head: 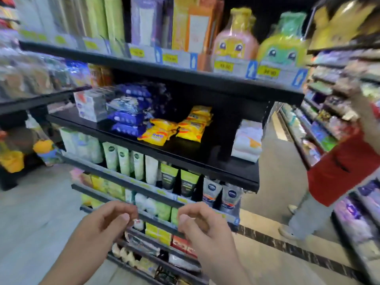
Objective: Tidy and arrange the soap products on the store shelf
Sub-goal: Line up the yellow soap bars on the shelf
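Loosely curled left hand point(107, 221), right hand point(197, 223), grips released, yellow soap packs point(176, 128) jumbled.

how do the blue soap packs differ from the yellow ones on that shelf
The blue packs sit in a fairly neat, taller stack toward the left; the yellow packs lie lower, in two loose, slumped heaps to their right. The blue ones sit further back on the shelf, while one yellow heap comes nearer its front edge. Both are soft wrapped packs on the same black shelf, and neither hand touches them.
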The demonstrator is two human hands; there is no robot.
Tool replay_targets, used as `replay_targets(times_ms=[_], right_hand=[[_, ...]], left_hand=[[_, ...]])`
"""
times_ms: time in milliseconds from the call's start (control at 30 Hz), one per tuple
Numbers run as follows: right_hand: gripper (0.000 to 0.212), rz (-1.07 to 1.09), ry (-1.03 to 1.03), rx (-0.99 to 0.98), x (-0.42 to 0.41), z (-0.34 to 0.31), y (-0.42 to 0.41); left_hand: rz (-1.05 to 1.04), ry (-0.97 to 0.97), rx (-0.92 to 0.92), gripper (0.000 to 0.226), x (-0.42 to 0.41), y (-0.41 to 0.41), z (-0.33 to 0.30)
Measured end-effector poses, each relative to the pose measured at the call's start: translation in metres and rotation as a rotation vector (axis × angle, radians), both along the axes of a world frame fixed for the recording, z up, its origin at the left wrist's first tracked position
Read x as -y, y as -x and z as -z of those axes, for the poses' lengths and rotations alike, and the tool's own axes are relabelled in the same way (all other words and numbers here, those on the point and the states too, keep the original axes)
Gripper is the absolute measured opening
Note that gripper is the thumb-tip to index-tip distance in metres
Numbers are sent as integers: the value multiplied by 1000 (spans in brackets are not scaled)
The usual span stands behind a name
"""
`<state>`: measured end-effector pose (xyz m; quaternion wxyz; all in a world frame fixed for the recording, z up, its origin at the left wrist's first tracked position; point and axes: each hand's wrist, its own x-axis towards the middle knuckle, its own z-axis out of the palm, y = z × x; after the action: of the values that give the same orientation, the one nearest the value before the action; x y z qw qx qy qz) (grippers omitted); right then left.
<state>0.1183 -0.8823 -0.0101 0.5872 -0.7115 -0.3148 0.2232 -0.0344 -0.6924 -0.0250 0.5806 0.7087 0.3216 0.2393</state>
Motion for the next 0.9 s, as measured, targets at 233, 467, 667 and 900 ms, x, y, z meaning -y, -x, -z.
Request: replay_targets(times_ms=[233,467,667,900], right_hand=[[16,82,20,152,-43,-19,-61],[17,274,-13,292,-122,-32,-175],[48,403,181,188,-212,-47,-271],[69,569,252,36,-255,-25,-309]], left_hand=[[155,-71,104,25,-55,-92,-28],[257,-98,105,38,-98,-175,-37],[229,-65,167,34,-135,-213,-39],[298,-46,173,24,-171,-246,-39]])
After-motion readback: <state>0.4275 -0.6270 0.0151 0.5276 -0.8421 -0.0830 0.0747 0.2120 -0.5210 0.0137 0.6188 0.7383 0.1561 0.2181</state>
